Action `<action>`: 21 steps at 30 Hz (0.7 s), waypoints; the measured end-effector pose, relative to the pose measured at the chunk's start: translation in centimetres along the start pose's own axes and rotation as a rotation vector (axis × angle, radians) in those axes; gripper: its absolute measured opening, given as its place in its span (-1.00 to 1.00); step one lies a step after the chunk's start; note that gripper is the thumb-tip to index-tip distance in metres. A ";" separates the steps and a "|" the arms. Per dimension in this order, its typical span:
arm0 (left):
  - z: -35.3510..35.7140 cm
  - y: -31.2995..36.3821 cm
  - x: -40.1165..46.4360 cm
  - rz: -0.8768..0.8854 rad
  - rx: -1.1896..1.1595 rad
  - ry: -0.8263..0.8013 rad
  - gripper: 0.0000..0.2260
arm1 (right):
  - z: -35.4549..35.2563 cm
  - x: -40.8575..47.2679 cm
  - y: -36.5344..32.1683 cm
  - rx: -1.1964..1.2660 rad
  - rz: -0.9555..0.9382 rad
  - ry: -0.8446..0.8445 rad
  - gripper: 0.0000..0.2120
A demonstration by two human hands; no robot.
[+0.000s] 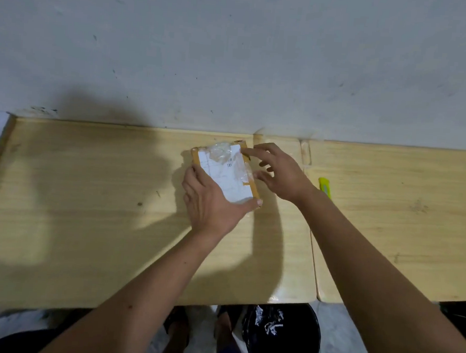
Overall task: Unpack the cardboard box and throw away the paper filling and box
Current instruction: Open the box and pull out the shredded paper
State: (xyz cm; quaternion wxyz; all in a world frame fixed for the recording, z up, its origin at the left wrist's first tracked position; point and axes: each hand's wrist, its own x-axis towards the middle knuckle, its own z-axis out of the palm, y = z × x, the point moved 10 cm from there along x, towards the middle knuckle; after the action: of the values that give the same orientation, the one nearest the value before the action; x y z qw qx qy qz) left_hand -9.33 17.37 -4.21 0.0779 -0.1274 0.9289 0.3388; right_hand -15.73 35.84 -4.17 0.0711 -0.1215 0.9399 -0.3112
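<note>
On the wooden table (89,194), near its far edge, the left hand (211,202) is clamping the cardboard box (226,173) while the right hand (278,171), fingers spread, is picking at its tape (244,174). It's looking sealed; next, peeling or reaching right for the yellow cutter (324,187).

A small flat cardboard box (225,173) lies closed on the wooden table, near its far edge. A white shipping label covers most of its top, with wrinkled clear tape across label and brown edges.

Tan box (249,177), white label (226,176)
</note>
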 end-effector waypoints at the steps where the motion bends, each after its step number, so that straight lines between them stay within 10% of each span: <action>1: 0.1 0.4 -0.3 -0.002 0.050 0.011 0.46 | 0.2 0.2 0.0 -0.030 -0.014 -0.021 -0.38; 16: -3.9 -3.3 1.7 0.435 0.371 -0.132 0.29 | 3.2 -0.8 -6.2 -0.197 -0.391 -0.082 -0.62; 21: -5.9 -7.7 0.5 0.271 0.158 -0.057 0.24 | 3.5 -0.3 -7.7 -0.192 -0.357 -0.009 -0.53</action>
State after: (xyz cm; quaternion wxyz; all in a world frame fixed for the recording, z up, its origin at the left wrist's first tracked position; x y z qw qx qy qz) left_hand -7.92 7.75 -4.52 0.0674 0.0153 0.9588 0.2755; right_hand -13.28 28.00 -2.28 0.0070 -0.2940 0.9284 -0.2272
